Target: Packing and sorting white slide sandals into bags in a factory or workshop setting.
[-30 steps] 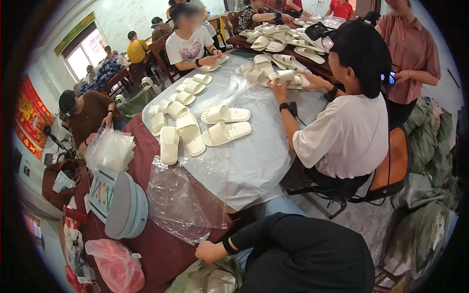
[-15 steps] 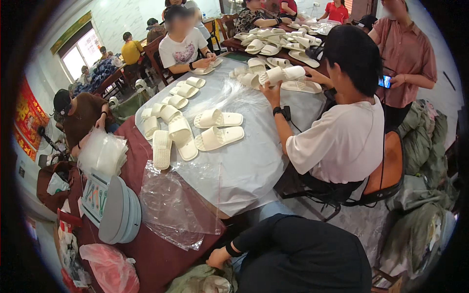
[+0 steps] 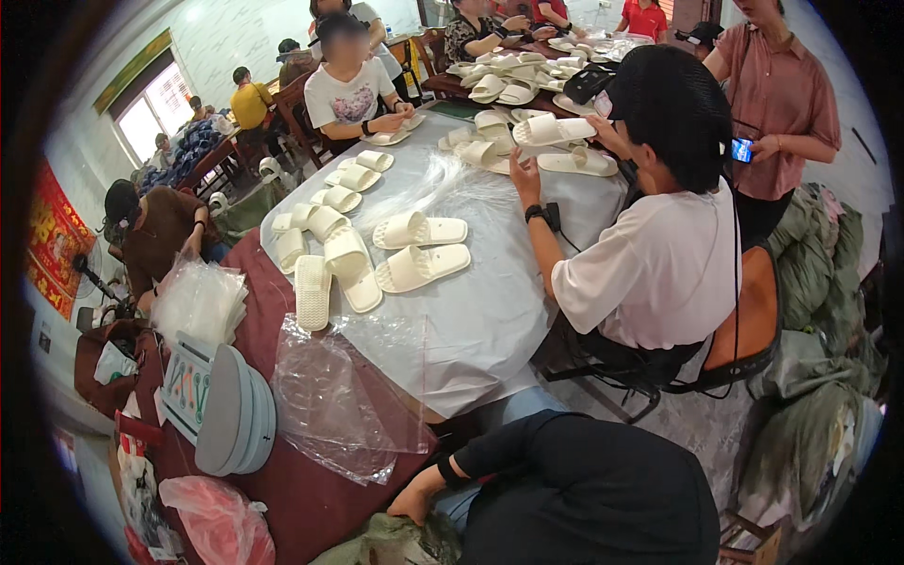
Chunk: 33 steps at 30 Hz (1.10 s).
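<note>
Obs.: my left hand (image 3: 415, 497) was low, below and to the right of the clear plastic bag (image 3: 344, 410) that lay flat on the desk (image 3: 311, 499). The hand was at the mouth of an olive-green sack (image 3: 381, 546), which sat under the desk edge, directly below the clear plastic bag. My fingers (image 3: 403, 513) curled down against the sack's cloth. Their tips were hidden, so I could not tell how far they were spread or whether they had hold of anything. My right hand was out of view. Beyond the clear plastic bag, farther up the desk, white slippers (image 3: 419, 250) lay in pairs, soles and straps lined up, probably sorted for bagging. The clear bag was spread open-side toward me, likely to keep it within easy reach. To its left stood a grey stack of curved pieces (image 3: 235, 410), and below-left of it a red plastic bag (image 3: 217, 518).
</note>
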Available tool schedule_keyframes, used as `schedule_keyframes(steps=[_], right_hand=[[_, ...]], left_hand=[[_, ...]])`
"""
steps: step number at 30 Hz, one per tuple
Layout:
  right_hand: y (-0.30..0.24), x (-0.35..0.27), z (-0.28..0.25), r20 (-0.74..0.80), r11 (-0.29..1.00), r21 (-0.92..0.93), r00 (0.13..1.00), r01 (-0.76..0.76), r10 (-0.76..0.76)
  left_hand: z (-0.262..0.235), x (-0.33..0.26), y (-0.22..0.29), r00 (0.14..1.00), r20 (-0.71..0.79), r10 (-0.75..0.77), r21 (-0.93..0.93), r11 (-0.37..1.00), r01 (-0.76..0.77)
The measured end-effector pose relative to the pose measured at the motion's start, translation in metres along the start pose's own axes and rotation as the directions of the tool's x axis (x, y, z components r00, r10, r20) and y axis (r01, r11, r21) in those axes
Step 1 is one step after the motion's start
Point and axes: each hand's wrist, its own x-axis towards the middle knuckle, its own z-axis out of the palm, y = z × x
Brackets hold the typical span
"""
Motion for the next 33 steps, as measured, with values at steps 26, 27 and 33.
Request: schedule_keyframes(steps=[26,27,33], right_hand=[[-0.041,-0.029,0.000,0.003,0.896,0.411,0.983,-0.167,0.182],[-0.038,-0.030,-0.001,-0.033,0.892,0.426,0.983,-0.151,0.182],[-0.030,-0.029,0.001,-0.061,0.899,0.401,0.974,-0.175,0.216]], left_hand=[[0.080,-0.071,0.049,0.935,0.354,0.030,-0.520,0.837,0.170],[0.083,-0.075,0.051,0.935,0.354,0.018,-0.525,0.831,0.183],[0.076,-0.086,0.062,0.982,0.189,0.006,-0.329,0.943,0.058]])
